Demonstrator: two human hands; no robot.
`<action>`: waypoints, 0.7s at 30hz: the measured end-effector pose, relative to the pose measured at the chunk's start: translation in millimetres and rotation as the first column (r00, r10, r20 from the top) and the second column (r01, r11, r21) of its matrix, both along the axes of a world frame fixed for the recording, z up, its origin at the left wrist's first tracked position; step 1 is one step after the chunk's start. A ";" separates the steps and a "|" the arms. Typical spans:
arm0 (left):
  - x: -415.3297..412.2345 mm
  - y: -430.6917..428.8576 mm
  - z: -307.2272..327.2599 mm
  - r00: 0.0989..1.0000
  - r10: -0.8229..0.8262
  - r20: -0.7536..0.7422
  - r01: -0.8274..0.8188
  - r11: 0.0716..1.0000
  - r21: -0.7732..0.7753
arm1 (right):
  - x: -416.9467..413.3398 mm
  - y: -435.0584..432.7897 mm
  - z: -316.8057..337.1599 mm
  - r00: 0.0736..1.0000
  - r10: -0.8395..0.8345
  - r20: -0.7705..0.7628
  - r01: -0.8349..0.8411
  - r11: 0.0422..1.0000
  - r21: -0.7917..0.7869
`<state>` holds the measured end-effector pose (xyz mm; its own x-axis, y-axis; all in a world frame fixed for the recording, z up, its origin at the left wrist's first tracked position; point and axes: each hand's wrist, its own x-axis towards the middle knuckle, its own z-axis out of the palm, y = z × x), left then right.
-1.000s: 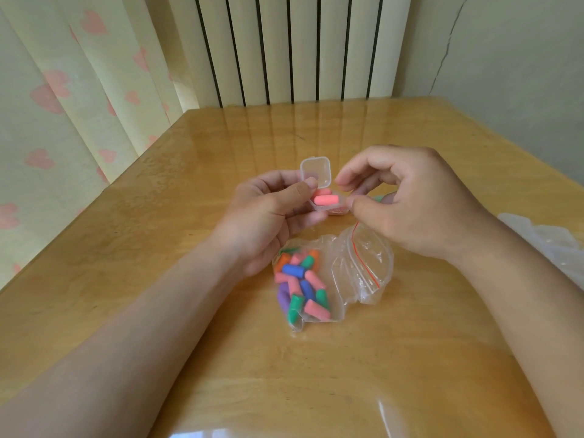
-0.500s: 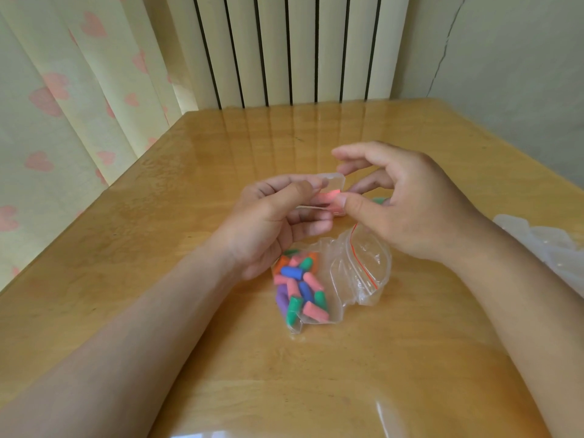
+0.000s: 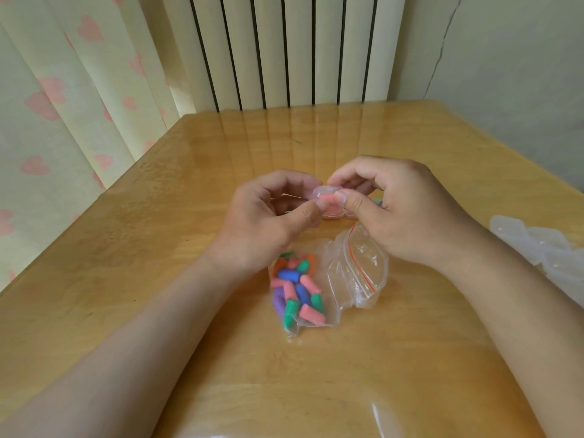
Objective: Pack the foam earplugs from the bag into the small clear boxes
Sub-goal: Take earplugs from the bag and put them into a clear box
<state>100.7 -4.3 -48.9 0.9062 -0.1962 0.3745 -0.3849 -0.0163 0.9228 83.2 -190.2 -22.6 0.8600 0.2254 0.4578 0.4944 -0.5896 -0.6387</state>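
My left hand (image 3: 268, 216) and right hand (image 3: 401, 207) pinch a small clear box (image 3: 328, 200) above the table (image 3: 158, 248) (pink earplug (image 3: 327, 197) inside lies crosswise, left to right). The bag (image 3: 331, 279) lies just below.

A glossy wooden table (image 3: 177, 248) carries a clear bag (image 3: 328, 279) of colourful earplugs (image 3: 298, 289) and, at right, empty clear boxes (image 3: 537, 241).

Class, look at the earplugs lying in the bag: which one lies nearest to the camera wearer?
The pink earplug at the bag's near end, beside a green one; the other earplugs lie farther up, toward the hands.
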 end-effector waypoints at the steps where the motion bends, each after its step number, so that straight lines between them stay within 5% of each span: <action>1: 0.0 -0.1 0.0 1.000 0.000 0.004 0.000 1.000 0.007 | 0.1 0.0 -0.2 1.000 -0.002 0.000 0.002 1.000 -0.009; 21: 3.2 7.1 0.5 0.999 0.032 0.014 -0.033 0.994 0.108 | 3.7 4.1 -11.1 0.996 -0.016 -0.086 0.012 0.999 -0.037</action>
<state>104.0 2.8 -48.4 0.9085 -0.2065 0.3634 -0.3934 -0.1289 0.9103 87.0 -186.1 -33.7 0.8991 0.2282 0.3735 0.4300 -0.6197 -0.6565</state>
